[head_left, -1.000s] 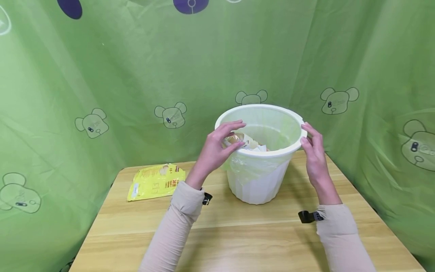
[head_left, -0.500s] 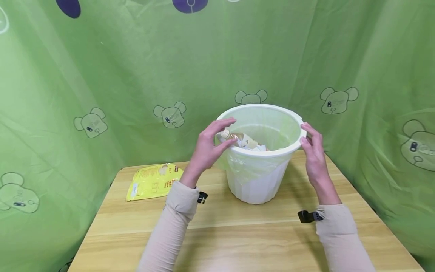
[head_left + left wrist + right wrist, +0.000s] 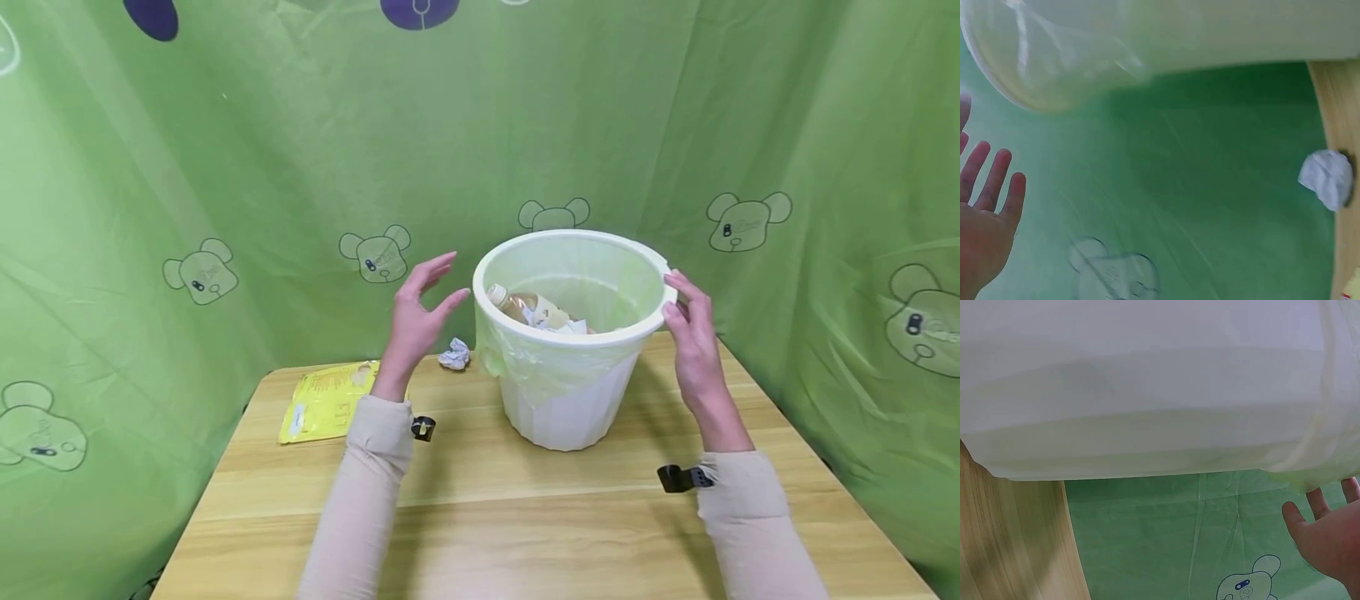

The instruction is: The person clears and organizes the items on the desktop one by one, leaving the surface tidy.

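A white trash can (image 3: 570,400), lined with a pale green bag, stands upright on the table. Inside it lie a capped plastic bottle (image 3: 517,305) and some crumpled white paper. My right hand (image 3: 693,333) grips the can's rim at the right side, fingertips and thumb on its edge. To the left of the can my left hand (image 3: 420,321) is raised in the air, holding nothing, with thumb and fingers spread apart. Beneath that hand, near the table's back edge, sits a crumpled paper ball (image 3: 454,355); it also shows in the left wrist view.
On the left of the wooden table (image 3: 525,533) a flat yellow pouch (image 3: 322,404) lies partly behind my left forearm. Green curtains (image 3: 285,167) with bear-head prints hang close around the back and sides of the table.
My left hand has left the near-left rim of the can and moved left, bringing the bottle and paper ball into sight. My right hand stays on the rim.
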A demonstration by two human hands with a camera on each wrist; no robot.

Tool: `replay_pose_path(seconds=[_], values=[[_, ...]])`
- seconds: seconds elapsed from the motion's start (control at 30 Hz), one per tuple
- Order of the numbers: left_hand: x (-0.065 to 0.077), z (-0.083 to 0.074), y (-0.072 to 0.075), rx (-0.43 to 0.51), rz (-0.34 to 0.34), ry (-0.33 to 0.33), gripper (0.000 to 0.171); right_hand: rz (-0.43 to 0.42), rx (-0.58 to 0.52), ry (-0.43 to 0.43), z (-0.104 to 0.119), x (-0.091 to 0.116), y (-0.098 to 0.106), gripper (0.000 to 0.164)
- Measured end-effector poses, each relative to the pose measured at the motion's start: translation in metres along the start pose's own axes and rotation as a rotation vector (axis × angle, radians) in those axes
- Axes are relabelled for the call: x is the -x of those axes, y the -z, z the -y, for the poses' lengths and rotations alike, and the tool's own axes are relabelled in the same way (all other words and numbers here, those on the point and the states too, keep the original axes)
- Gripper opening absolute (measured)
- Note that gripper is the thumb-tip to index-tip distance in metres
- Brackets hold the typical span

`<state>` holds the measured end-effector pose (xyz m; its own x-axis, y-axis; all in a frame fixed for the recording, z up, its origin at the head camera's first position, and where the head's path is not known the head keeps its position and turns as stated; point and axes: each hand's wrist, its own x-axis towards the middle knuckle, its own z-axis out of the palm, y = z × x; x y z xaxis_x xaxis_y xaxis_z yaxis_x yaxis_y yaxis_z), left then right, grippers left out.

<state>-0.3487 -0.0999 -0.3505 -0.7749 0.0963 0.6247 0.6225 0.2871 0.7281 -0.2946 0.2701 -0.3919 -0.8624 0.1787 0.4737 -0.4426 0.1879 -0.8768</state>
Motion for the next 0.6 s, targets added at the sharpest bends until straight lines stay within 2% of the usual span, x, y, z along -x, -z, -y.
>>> replay_pose_path(seconds=[0.13, 0.27, 0.43, 0.6], values=[[0.001, 0.022, 0.004, -0.006, -0.008, 0.080, 0.059, 0.002, 0.008, -0.001, 0.000, 0.000, 0.000, 0.049], [0.004, 0.052, 0.002, -0.024, -0.003, 0.166, 0.060, 0.003, 0.015, 0.006, 0.001, 0.001, 0.001, 0.049], [0.011, 0.092, -0.005, -0.078, 0.046, 0.243, 0.063, 0.010, -0.008, 0.004, 0.002, 0.001, 0.001, 0.049], [0.019, 0.119, -0.016, -0.128, 0.094, 0.309, 0.066, 0.016, -0.027, -0.001, 0.002, 0.001, 0.000, 0.049]])
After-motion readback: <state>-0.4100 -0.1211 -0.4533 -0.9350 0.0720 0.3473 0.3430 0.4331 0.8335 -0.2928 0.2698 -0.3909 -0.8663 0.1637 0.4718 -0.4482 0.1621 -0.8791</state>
